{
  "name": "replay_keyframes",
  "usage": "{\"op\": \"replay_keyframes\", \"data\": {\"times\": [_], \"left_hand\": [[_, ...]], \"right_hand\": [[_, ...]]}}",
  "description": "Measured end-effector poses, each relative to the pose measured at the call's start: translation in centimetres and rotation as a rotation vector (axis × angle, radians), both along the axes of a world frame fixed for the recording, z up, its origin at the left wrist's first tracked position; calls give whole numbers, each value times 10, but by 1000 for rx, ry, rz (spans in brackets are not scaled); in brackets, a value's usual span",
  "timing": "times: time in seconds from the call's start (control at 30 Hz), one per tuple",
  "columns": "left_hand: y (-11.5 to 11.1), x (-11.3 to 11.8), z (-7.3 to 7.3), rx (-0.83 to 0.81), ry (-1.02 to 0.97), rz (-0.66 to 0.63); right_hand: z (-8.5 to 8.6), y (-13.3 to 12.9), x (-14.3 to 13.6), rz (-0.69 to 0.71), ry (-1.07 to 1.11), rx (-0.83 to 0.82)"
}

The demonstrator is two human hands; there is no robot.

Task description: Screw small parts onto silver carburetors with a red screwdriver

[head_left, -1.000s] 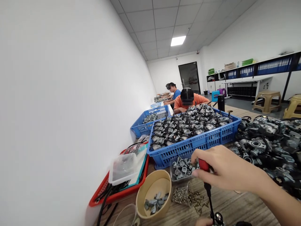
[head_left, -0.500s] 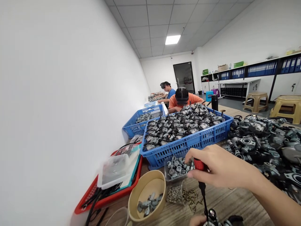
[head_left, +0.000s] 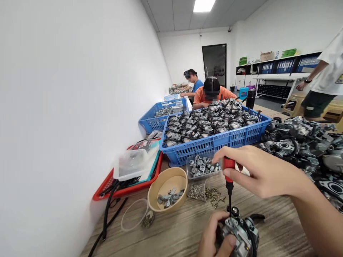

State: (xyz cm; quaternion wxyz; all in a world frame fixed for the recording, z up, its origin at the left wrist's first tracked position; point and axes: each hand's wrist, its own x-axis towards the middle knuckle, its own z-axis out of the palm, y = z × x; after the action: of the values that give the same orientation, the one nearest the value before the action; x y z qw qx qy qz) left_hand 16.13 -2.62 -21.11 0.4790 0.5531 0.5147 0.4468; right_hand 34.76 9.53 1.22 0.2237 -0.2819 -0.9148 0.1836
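Below the right hand point(head_left: 254, 171): red-and-black screwdriver point(head_left: 229, 171), upright, tip at the grey metal carburetor-like part point(head_left: 239, 232).
Right fingers curled round handle, likely for straight turning; left hand point(head_left: 214, 235), half-closed, grips the part against the tabletop point(head_left: 171, 235), presumably steadying it.

The right hand point(head_left: 249, 167) arches palm-down, fingers curled, wrist bent; the left hand point(head_left: 217, 235) grips low, thumb forward
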Motion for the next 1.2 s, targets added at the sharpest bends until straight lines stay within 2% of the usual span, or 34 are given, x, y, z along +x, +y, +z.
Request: {"op": "replay_keyframes", "data": {"times": [0.13,0.2,0.33,0.47,0.53,0.67,0.9,0.97,1.1,1.2], "left_hand": [[2,1,-3,35,20,-11],[3,-1,4,-6,35,-36],[5,-6,23,-111,23,-113],[7,-11,33,-166,-22,-185],[7,-12,33,-162,-38,-182],[6,-11,32,-108,-33,-191],[8,-10,36,-41,-25,-191],[8,-10,37,-45,-29,-191],[8,-10,36,-69,-56,-191],[7,-9,35,-94,-70,-175]], "right_hand": [[-1,0,0,-111,-29,61],[-1,1,0,-110,-27,58],[2,2,3,-10,-20,-66],[5,4,5,-106,-87,-80],[6,3,5,-108,-79,-78],[6,2,5,-12,-37,-119],[3,0,5,-192,-101,-98],[4,-1,5,-174,-105,-106],[6,-1,6,-52,-76,-176],[4,1,6,-101,-93,-152]]}}
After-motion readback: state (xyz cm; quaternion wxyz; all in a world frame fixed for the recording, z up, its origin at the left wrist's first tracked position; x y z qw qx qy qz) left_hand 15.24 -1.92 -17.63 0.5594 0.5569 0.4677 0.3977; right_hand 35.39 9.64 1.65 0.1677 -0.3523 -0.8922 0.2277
